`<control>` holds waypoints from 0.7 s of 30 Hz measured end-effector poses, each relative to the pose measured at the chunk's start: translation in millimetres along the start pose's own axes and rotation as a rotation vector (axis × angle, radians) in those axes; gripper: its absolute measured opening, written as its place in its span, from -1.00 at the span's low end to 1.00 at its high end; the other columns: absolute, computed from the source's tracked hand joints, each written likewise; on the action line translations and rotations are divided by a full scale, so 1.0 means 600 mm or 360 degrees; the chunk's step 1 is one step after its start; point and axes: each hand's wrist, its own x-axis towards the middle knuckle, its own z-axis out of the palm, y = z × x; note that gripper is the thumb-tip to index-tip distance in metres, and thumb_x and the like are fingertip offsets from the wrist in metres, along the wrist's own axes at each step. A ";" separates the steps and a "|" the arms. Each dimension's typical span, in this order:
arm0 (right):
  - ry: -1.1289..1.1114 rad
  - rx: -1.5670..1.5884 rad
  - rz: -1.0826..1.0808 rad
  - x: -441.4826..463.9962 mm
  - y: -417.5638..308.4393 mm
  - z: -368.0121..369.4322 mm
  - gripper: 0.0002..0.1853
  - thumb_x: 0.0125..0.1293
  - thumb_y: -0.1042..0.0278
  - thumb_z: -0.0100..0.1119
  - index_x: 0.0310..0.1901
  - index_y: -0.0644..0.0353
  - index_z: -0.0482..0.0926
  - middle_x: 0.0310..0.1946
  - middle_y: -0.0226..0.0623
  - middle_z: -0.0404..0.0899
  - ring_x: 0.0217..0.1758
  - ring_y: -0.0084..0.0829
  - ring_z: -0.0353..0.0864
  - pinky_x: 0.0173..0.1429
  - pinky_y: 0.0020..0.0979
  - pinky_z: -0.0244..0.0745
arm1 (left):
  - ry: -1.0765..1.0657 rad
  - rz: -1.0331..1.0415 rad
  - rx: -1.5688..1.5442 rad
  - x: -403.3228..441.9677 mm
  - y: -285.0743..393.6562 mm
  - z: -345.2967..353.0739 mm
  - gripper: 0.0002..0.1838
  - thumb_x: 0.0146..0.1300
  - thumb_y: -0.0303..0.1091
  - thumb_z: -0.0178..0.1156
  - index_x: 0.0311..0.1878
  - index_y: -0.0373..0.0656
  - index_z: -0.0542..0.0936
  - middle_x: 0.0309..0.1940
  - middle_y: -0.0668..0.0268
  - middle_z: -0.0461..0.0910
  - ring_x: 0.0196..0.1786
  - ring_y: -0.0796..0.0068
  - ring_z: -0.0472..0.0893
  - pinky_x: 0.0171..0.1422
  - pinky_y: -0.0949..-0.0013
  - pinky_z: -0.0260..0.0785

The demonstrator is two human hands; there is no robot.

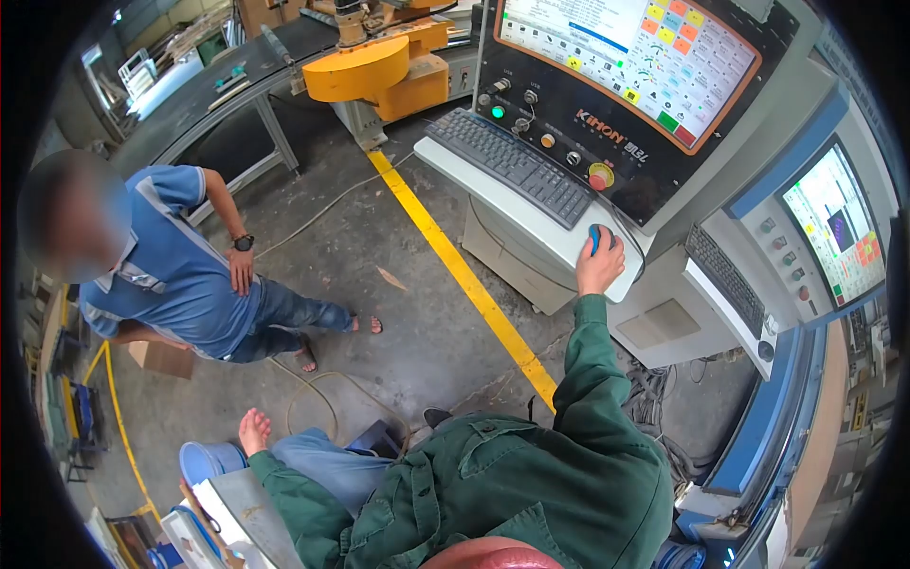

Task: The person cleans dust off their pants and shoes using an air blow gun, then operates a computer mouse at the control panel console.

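Note:
My right hand (600, 261) is closed over a blue and black mouse (594, 237) at the right end of a white shelf (531, 248). A black keyboard (517, 166) lies on the same shelf, to the left of the mouse. Above it are a control panel with a red and yellow knob (601, 176) and a lit screen (645, 57). My left hand (254, 431) hangs low on the left, near a blue bucket (210, 459), its fingers slightly apart and nothing seen in it.
A person in a blue shirt (190, 275) stands at the left, one hand at the hip. An orange machine part (379, 76) is at the top. A second console (834, 228) stands at the right. Hoses (327, 384) and cables (654, 408) lie on the floor.

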 end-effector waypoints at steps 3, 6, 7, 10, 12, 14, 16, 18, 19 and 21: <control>-0.0003 -0.0029 0.0002 0.000 0.000 0.000 -0.58 0.05 0.26 0.13 0.01 -0.13 0.39 0.01 -0.12 0.29 -0.05 -0.11 0.34 -0.01 -0.15 0.21 | 0.0010 -0.0001 0.0005 -0.001 0.000 0.001 -0.64 0.13 -0.07 0.15 -0.08 -0.07 0.47 -0.33 0.32 0.55 -0.43 0.48 0.55 -0.51 0.51 0.30; -0.0014 0.0012 -0.0012 -0.002 0.003 -0.002 -0.58 0.05 0.27 0.13 0.01 -0.13 0.39 0.01 -0.13 0.29 -0.04 -0.11 0.34 0.00 -0.15 0.21 | -0.0010 -0.0018 -0.0010 -0.002 0.002 0.002 -0.63 0.13 -0.07 0.16 -0.08 -0.08 0.47 -0.33 0.32 0.55 -0.43 0.48 0.55 -0.51 0.51 0.30; -0.0035 0.0052 -0.0034 -0.002 0.004 -0.003 -0.59 0.04 0.27 0.13 0.00 -0.12 0.40 0.01 -0.13 0.30 -0.03 -0.11 0.34 0.01 -0.15 0.20 | -0.0002 -0.0011 0.0007 -0.002 0.001 0.002 -0.64 0.13 -0.07 0.15 -0.09 -0.08 0.47 -0.32 0.32 0.55 -0.43 0.48 0.55 -0.51 0.51 0.30; -0.0109 0.0171 -0.0118 -0.003 0.006 -0.009 -0.60 0.02 0.28 0.12 -0.01 -0.11 0.43 -0.01 -0.14 0.32 -0.01 -0.12 0.34 0.03 -0.16 0.20 | 0.0001 -0.0006 0.0014 -0.002 -0.002 0.000 -0.64 0.14 -0.07 0.14 -0.08 -0.08 0.47 -0.30 0.31 0.55 -0.42 0.48 0.54 -0.50 0.50 0.30; -0.0158 0.0246 -0.0180 -0.004 0.007 -0.012 -0.60 0.02 0.28 0.11 -0.02 -0.11 0.44 -0.01 -0.14 0.33 0.00 -0.12 0.34 0.05 -0.16 0.19 | -0.0010 -0.0009 0.0004 -0.003 -0.002 0.000 -0.63 0.14 -0.07 0.13 -0.08 -0.08 0.47 -0.29 0.30 0.54 -0.42 0.48 0.54 -0.49 0.50 0.29; -0.0171 0.0313 -0.0274 -0.004 0.009 -0.014 -0.61 0.01 0.28 0.11 -0.04 -0.09 0.47 -0.01 -0.15 0.34 0.01 -0.13 0.34 0.07 -0.18 0.18 | -0.0010 0.0007 0.0030 -0.002 -0.004 0.003 -0.63 0.16 -0.06 0.11 -0.06 -0.08 0.47 -0.27 0.30 0.55 -0.41 0.48 0.55 -0.49 0.51 0.29; -0.0185 0.0340 -0.0280 -0.003 0.008 -0.015 -0.61 0.01 0.29 0.10 -0.04 -0.09 0.47 -0.02 -0.15 0.34 0.01 -0.13 0.34 0.07 -0.18 0.18 | -0.0008 0.0000 0.0022 -0.002 -0.004 0.004 -0.63 0.16 -0.06 0.11 -0.06 -0.09 0.47 -0.27 0.29 0.55 -0.41 0.48 0.55 -0.49 0.51 0.29; -0.0199 0.0365 -0.0280 -0.002 0.006 -0.015 -0.62 0.00 0.29 0.10 -0.05 -0.09 0.48 -0.02 -0.15 0.34 0.01 -0.14 0.34 0.08 -0.18 0.18 | -0.0008 -0.0004 0.0018 -0.003 -0.003 0.006 -0.62 0.16 -0.06 0.11 -0.05 -0.09 0.46 -0.27 0.29 0.55 -0.41 0.48 0.55 -0.49 0.52 0.29; -0.0167 0.0341 -0.0296 -0.002 0.005 -0.016 -0.63 0.00 0.29 0.10 -0.06 -0.07 0.49 -0.05 -0.16 0.37 0.00 -0.14 0.35 0.06 -0.19 0.21 | -0.0009 0.0008 0.0025 -0.003 -0.004 0.007 -0.63 0.16 -0.06 0.11 -0.06 -0.08 0.47 -0.28 0.30 0.55 -0.41 0.48 0.55 -0.49 0.52 0.29; -0.0136 0.0317 -0.0314 -0.001 0.004 -0.017 -0.64 0.00 0.30 0.10 -0.07 -0.06 0.50 -0.07 -0.18 0.39 -0.01 -0.14 0.37 0.04 -0.19 0.23 | -0.0007 0.0018 0.0031 -0.002 -0.004 0.009 -0.64 0.16 -0.07 0.11 -0.06 -0.08 0.47 -0.28 0.30 0.55 -0.41 0.49 0.55 -0.49 0.52 0.29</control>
